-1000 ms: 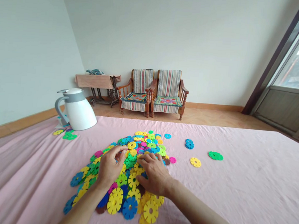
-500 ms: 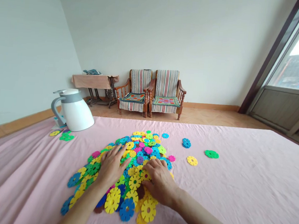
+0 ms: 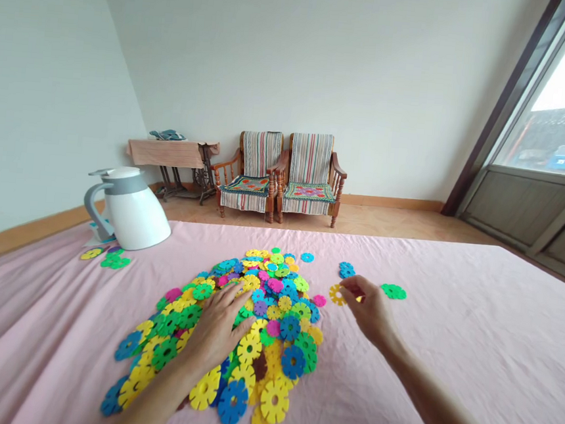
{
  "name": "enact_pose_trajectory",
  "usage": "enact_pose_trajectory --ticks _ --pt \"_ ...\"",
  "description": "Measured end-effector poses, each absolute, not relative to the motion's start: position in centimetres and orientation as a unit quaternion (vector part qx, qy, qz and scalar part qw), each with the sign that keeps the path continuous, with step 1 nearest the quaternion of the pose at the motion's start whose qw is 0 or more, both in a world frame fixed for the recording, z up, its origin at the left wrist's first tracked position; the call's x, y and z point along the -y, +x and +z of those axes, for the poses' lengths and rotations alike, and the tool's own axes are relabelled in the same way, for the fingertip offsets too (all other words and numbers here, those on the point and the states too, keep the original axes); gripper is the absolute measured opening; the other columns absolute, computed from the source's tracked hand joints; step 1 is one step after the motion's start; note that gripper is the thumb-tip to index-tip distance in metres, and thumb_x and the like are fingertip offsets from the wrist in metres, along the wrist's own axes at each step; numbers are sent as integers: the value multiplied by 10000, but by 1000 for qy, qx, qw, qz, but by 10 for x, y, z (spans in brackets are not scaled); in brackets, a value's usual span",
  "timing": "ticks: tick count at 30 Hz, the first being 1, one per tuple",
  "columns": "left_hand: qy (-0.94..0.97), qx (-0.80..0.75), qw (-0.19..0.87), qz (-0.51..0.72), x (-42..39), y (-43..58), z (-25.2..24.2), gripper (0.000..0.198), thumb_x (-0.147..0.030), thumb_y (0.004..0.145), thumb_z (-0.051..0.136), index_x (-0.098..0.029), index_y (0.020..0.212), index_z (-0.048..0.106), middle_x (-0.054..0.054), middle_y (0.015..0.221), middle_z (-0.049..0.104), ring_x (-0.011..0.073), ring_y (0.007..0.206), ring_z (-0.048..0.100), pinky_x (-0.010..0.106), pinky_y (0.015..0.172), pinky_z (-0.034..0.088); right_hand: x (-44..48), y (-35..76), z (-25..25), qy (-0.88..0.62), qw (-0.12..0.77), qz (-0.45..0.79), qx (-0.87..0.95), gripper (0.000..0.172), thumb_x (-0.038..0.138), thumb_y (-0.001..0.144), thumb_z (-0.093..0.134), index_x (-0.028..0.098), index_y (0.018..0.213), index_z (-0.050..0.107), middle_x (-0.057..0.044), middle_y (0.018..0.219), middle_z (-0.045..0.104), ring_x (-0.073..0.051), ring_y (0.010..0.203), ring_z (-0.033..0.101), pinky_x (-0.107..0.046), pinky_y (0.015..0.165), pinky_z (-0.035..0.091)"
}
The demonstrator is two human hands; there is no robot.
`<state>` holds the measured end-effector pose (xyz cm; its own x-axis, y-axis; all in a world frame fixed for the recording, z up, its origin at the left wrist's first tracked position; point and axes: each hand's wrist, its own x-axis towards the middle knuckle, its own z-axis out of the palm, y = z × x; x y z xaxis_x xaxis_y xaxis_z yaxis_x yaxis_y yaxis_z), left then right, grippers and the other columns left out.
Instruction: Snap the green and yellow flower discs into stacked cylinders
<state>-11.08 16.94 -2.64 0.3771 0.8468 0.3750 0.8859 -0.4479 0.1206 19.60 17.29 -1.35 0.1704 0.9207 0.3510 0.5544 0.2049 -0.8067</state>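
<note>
A heap of notched plastic disc pieces [image 3: 290, 327] in yellow, blue, green, pink and purple covers the middle of the table. My left hand [image 3: 218, 322] lies palm down on the heap's left half, its fingers stretched out and holding nothing. To the right of the heap, my right hand [image 3: 370, 309] pinches a yellow notched disc [image 3: 337, 294] between thumb and fingers. Part of another yellow disc shows beneath that hand, mostly hidden by it. Close by are some blue discs [image 3: 346, 270], a green disc [image 3: 393, 292] and a pink disc [image 3: 319, 301].
A white and grey jug [image 3: 141, 219] stands at the back left of the pink tablecloth [image 3: 450, 332]. Green and yellow discs [image 3: 116, 261] lie in front of it. Beyond the table are two wooden armchairs [image 3: 310, 168] and a cloth-covered side table [image 3: 169, 152].
My right hand has left the heap, moved right and outward, and now has a yellow disc in its fingers. My left hand stays on the heap. The view has shifted slightly.
</note>
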Motion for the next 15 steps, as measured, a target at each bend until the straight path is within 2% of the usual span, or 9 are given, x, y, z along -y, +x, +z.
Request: enact_pose_trajectory --ticks 4,8,10,13,15 --pt "-834 512 40 -202 -168 -109 -26 412 -364 850 489 -251 1245 508 70 1324 478 274 1229 406 488 1006 356 -183 243 -33 -665 460 143 570 178 306 735 496 173 766 610 -50 705 664 -167 636 607 -283 600 451" --pt "-837 505 34 -210 -168 -108 -26 383 -351 847 494 -262 1217 534 61 1296 504 268 1207 434 485 1000 370 -179 242 -36 -681 444 102 574 198 277 726 502 170 830 633 -78 828 656 -189 715 607 -324 658 445" --pt "-838 505 32 -207 -169 -107 -25 378 -355 850 488 -259 1213 538 60 1295 506 263 1203 438 483 1000 374 -170 222 -28 -656 427 93 615 194 261 746 497 180 851 639 -68 838 635 -182 730 592 -324 671 438" --pt "-839 504 30 -205 -168 -106 -23 377 -359 852 485 -264 1213 538 55 1293 508 260 1200 441 483 996 380 -145 182 -12 -547 381 189 721 178 241 803 468 207 839 639 -26 759 609 -139 666 562 -270 612 430" --pt "-839 503 30 -206 -168 -106 -22 375 -362 853 484 -269 1213 537 51 1289 511 259 1198 443 480 993 386 -126 159 -3 -495 346 208 769 161 219 795 506 223 893 634 -35 860 602 -151 783 558 -275 674 433"
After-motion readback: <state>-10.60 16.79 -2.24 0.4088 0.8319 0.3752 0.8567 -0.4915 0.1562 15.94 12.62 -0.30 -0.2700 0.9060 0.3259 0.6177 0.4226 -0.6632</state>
